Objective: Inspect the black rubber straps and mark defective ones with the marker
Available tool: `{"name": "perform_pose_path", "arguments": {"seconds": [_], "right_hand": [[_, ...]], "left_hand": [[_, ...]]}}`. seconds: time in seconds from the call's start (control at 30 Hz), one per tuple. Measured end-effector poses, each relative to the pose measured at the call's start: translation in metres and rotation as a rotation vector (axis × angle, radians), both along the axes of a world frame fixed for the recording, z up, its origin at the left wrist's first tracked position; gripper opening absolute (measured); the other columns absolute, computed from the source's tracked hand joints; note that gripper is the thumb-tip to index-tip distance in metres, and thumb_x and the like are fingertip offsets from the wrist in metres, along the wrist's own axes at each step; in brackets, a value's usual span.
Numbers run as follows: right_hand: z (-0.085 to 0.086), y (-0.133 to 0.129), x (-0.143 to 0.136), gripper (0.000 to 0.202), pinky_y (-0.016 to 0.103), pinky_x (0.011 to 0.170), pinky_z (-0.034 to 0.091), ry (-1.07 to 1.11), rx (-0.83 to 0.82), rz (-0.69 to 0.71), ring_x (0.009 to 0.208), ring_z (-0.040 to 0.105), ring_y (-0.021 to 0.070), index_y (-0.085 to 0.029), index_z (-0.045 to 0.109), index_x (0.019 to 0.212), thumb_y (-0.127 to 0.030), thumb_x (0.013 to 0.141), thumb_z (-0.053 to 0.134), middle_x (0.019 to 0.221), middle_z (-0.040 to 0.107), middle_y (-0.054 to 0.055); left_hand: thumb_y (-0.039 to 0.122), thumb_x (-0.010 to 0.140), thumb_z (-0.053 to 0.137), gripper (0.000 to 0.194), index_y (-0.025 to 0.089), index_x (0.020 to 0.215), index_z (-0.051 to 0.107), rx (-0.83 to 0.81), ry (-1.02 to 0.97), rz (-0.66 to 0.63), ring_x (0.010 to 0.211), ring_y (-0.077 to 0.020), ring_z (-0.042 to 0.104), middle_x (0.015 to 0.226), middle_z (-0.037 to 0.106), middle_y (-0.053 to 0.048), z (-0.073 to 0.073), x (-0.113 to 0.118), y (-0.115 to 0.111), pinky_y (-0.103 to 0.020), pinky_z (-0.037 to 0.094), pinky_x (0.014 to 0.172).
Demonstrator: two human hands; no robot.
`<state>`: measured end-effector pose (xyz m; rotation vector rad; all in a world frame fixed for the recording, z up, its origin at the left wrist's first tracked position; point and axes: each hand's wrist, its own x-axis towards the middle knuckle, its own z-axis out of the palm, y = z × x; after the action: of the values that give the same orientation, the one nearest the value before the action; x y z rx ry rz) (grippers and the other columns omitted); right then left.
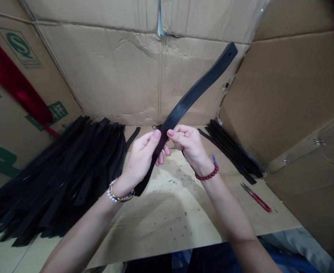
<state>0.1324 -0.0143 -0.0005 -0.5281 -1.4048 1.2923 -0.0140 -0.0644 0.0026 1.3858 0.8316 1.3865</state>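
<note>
Both hands grip one long black strap (192, 93) above the middle of the table. My left hand (144, 153) pinches it from the left, thumb on the face and fingers behind. Close beside it, my right hand (188, 142) is closed on the strap's right edge. The upper end, with a small hole in it, slants up to the right, while the lower end hangs beneath my left wrist. A large pile of similar black straps (70, 174) lies to the left. Another black stack (232, 148) rests at the right against the cardboard.
Red-handled thread snips (256, 197) lie on the table (201, 231) at the right. Small dark crumbs are scattered over the tabletop. Cardboard walls (112, 72) enclose the back and sides. Something red (16, 79) hangs at the left wall.
</note>
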Motion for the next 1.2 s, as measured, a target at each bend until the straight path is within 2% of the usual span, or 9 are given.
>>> {"name": "perform_pose_path", "arguments": {"seconds": [0.23, 0.33, 0.43, 0.53, 0.67, 0.77, 0.87, 1.07, 1.2], "right_hand": [[-0.001, -0.002, 0.002, 0.041, 0.023, 0.04, 0.007, -0.01, -0.032, 0.19, 0.04, 0.02, 0.0025, -0.015, 0.069, 0.08, -0.053, 0.071, 0.082, 0.047, 0.045, -0.008], [-0.003, 0.001, 0.002, 0.044, 0.022, 0.039, 0.007, 0.001, -0.048, 0.24, 0.038, 0.022, 0.0019, -0.014, 0.07, 0.089, -0.051, 0.07, 0.084, 0.047, 0.05, -0.007], [-0.006, 0.004, 0.002, 0.048, 0.02, 0.037, 0.011, -0.001, -0.066, 0.245, 0.037, 0.033, 0.0029, -0.014, 0.064, 0.079, -0.053, 0.063, 0.087, 0.046, 0.055, -0.005], [-0.008, 0.006, 0.003, 0.049, 0.018, 0.037, 0.018, 0.001, -0.055, 0.2, 0.038, 0.044, 0.005, -0.018, 0.055, 0.073, -0.051, 0.061, 0.089, 0.048, 0.058, -0.005], [-0.01, 0.009, 0.002, 0.044, 0.017, 0.036, 0.017, -0.039, -0.027, 0.152, 0.035, 0.042, 0.0029, -0.019, 0.048, 0.069, -0.043, 0.072, 0.085, 0.049, 0.058, -0.006], [-0.011, 0.01, -0.001, 0.042, 0.018, 0.036, 0.016, -0.003, -0.005, 0.147, 0.034, 0.047, 0.0054, -0.02, 0.046, 0.068, -0.041, 0.077, 0.081, 0.044, 0.054, -0.007], [-0.009, 0.008, -0.001, 0.036, 0.018, 0.037, 0.019, 0.021, 0.016, 0.153, 0.037, 0.049, 0.0057, -0.019, 0.049, 0.07, -0.037, 0.08, 0.079, 0.046, 0.056, -0.006], [-0.005, 0.004, 0.009, 0.032, 0.018, 0.039, 0.016, -0.033, -0.014, 0.298, 0.039, 0.035, 0.0024, -0.016, 0.06, 0.082, -0.04, 0.077, 0.081, 0.054, 0.063, -0.003], [-0.007, 0.006, 0.009, 0.038, 0.018, 0.039, 0.013, -0.069, -0.012, 0.41, 0.038, 0.022, 0.0015, -0.016, 0.065, 0.092, -0.045, 0.075, 0.081, 0.048, 0.056, -0.008]], "left_hand": [[0.058, 0.097, 0.044, 0.051, 0.015, 0.077, 0.061, -0.253, -0.141, -0.347, 0.028, -0.0043, 0.037, 0.045, 0.053, 0.003, 0.005, -0.007, -0.004, -0.016, 0.026, 0.031], [0.061, 0.096, 0.043, 0.053, 0.014, 0.078, 0.061, -0.269, -0.137, -0.394, 0.028, -0.0038, 0.037, 0.046, 0.054, 0.002, 0.003, -0.008, -0.001, -0.015, 0.027, 0.03], [0.065, 0.095, 0.042, 0.056, 0.014, 0.079, 0.06, -0.309, -0.115, -0.417, 0.028, -0.0024, 0.034, 0.05, 0.055, 0.002, 0.0, -0.006, 0.002, -0.015, 0.024, 0.029], [0.068, 0.093, 0.042, 0.056, 0.015, 0.078, 0.056, -0.316, -0.065, -0.381, 0.031, -0.0026, 0.037, 0.054, 0.053, 0.002, 0.0, -0.001, 0.0, -0.015, 0.025, 0.03], [0.069, 0.09, 0.046, 0.053, 0.016, 0.083, 0.053, -0.178, 0.002, -0.223, 0.038, -0.0036, 0.041, 0.065, 0.054, 0.002, 0.0, 0.004, -0.004, -0.017, 0.031, 0.034], [0.055, 0.091, 0.058, 0.039, 0.016, 0.092, 0.057, -0.062, 0.089, -0.066, 0.047, -0.0073, 0.052, 0.071, 0.058, 0.001, 0.001, 0.004, -0.003, -0.019, 0.043, 0.041], [0.044, 0.094, 0.059, 0.03, 0.015, 0.092, 0.06, -0.003, 0.095, -0.05, 0.053, -0.0092, 0.057, 0.07, 0.061, -0.001, 0.002, 0.001, -0.002, -0.02, 0.048, 0.049], [0.05, 0.095, 0.053, 0.037, 0.016, 0.084, 0.059, -0.248, -0.107, -0.468, 0.035, -0.0046, 0.038, 0.053, 0.049, 0.005, 0.005, -0.009, -0.004, -0.016, 0.033, 0.035], [0.071, 0.087, 0.05, 0.057, 0.016, 0.075, 0.058, -0.348, -0.17, -0.663, 0.027, -0.0034, 0.029, 0.048, 0.046, 0.005, 0.003, -0.013, -0.002, -0.016, 0.028, 0.027]]}}
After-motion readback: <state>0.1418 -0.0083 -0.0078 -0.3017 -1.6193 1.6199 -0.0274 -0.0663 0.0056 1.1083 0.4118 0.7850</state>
